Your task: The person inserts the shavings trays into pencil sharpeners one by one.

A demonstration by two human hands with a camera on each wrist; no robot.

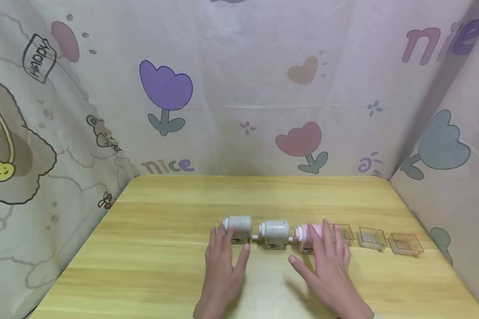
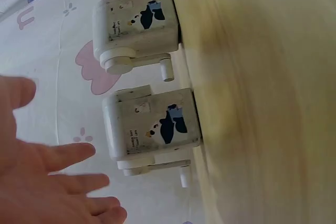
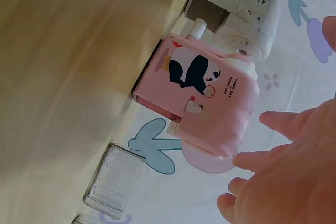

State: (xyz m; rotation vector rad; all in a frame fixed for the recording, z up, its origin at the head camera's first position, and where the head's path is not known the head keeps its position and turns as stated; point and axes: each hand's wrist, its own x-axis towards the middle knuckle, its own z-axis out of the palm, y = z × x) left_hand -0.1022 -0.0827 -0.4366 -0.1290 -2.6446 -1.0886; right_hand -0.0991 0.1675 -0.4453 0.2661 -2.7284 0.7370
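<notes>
- As I look down through the head camera, I find three crank sharpeners standing upright in a row on the wood-grain table (image 1: pixel 155 221).
- The left white sharpener (image 1: pixel 240 228) is nearest the left hand (image 1: pixel 223 270), which I see just beside its left side and front; the thumb stands well away from the fingers.
- From the left wrist view I read those fingers as extended and spread, pinching nothing, with a gap between them and the sharpener.
- Next along is the middle white sharpener (image 1: pixel 276 235), between the two hands.
- At the right end of that row I have the pink sharpener (image 3: pixel 215 114), with the right hand (image 1: pixel 329 270) reaching up beside it and partly covering it in my head view.
- The right fingers look spread, the thumb out to the left, pinching nothing; I cannot tell whether a fingertip touches the pink body.
- Each sharpener has its crank on the left and a panda print on the front.
- Right of the pink one I count three clear trays in line: the near tray (image 1: pixel 346 232) partly behind the fingers, then the middle tray (image 1: pixel 372 239) and the far tray (image 1: pixel 406 245).
- Behind everything hangs a printed cloth (image 1: pixel 231 53).
</notes>
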